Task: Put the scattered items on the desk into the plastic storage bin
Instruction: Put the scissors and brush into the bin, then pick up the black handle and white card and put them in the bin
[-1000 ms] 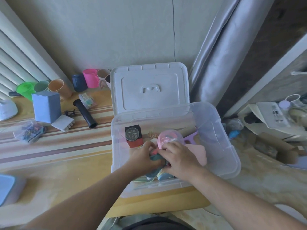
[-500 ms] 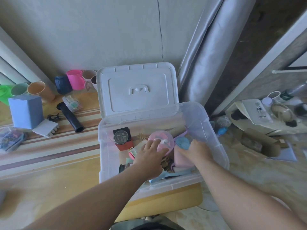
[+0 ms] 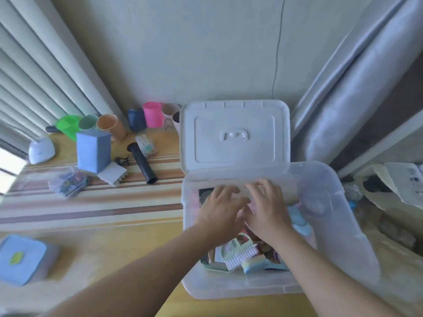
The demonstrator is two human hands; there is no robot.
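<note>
Head view, sole camera. Plastic storage bin (image 3: 338, 225): translucent, at the right end of the desk (image 3: 96, 236), its white lid (image 3: 235, 136) propped upright behind it against the wall. Left hand (image 3: 220, 210) and right hand (image 3: 266, 208): both inside the bin, side by side and touching or nearly so, palms down, fingers extended and slightly spread over the contents; motion blur hides whether any fingertip pinches something, so that cannot be told. Bin contents: white-bristled brush (image 3: 240, 256) and a second brush with a blue back (image 3: 256, 263) at the near wall, a pale blue item (image 3: 297, 219) right of the hands, others indistinct. Items outstanding on the desk: black tube (image 3: 142, 162), blue box (image 3: 92, 151), white brush (image 3: 113, 173), bag of small coloured pieces (image 3: 67, 183), clear packet (image 3: 146, 145), a row of cups including a pink cup (image 3: 153, 114) by the wall, blue-topped case (image 3: 21, 259) at the near left. Judgement: step in hand appears to be settling the load flat. Advice: press evenly with flat fingers, push flatter pieces toward the walls, keep the middle free for the bulky box and cups, and avoid rocking the propped lid.
</note>
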